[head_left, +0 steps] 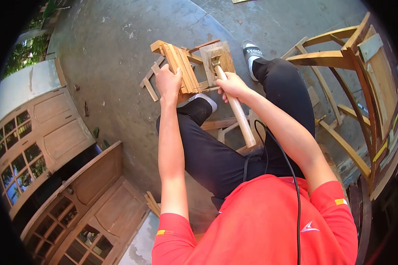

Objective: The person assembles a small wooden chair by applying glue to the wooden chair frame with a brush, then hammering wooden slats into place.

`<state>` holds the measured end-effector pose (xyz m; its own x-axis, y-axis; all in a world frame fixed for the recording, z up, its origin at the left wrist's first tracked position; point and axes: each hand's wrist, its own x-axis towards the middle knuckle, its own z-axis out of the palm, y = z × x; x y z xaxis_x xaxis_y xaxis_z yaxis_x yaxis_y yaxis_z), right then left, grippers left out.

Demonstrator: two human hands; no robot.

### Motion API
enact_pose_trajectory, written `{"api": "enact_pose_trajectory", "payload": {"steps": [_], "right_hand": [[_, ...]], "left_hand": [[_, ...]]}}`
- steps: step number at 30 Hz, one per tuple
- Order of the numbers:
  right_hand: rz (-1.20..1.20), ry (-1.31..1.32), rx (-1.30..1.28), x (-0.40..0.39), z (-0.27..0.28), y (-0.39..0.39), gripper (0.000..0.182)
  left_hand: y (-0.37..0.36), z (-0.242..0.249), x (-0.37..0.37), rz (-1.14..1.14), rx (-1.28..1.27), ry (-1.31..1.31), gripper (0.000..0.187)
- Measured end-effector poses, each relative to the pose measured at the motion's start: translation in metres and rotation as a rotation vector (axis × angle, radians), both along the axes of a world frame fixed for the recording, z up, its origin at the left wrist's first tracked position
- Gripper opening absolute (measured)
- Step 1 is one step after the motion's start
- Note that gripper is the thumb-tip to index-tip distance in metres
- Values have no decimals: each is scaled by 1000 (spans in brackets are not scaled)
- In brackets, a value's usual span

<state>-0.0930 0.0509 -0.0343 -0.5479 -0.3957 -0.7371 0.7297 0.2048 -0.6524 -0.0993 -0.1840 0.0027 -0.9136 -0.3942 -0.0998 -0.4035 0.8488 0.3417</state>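
Note:
My left hand (169,84) is closed on the near side of a slatted wooden piece (180,65), its thumb over the edge. In my right hand (232,86) is a hammer, held with the fingers wrapped round its pale wooden handle (241,117) close below the head. The metal hammer head (215,59) overlaps a worn wooden board (226,59) just right of the slats. Thin wooden strips (149,84) stick out to the left of the slatted piece.
A curved wooden frame (340,59) stands at the right. Wooden doors with small panes (53,119) are at the left. A low wooden frame (221,123) lies between my legs on the concrete floor (119,53). A black cable (292,163) hangs over my red shirt.

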Motion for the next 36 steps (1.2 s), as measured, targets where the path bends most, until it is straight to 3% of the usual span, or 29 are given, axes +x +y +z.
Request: {"api": "enact_pose_trajectory", "payload": {"steps": [14, 24, 30, 33, 36], "right_hand": [[-43, 108, -134, 24, -6, -47, 30], [-8, 245, 253, 33, -24, -58, 32], [-105, 227, 186, 33, -34, -73, 34], [-97, 396, 303, 38, -63, -84, 35], [-151, 234, 258, 35, -58, -84, 36]], "left_hand": [[-1, -3, -2, -14, -3, 1, 29], [2, 5, -1, 3, 20, -25, 30], [-1, 0, 0, 13, 10, -14, 30], [-1, 0, 1, 10, 27, 1, 30], [2, 3, 3, 25, 35, -10, 30]]}}
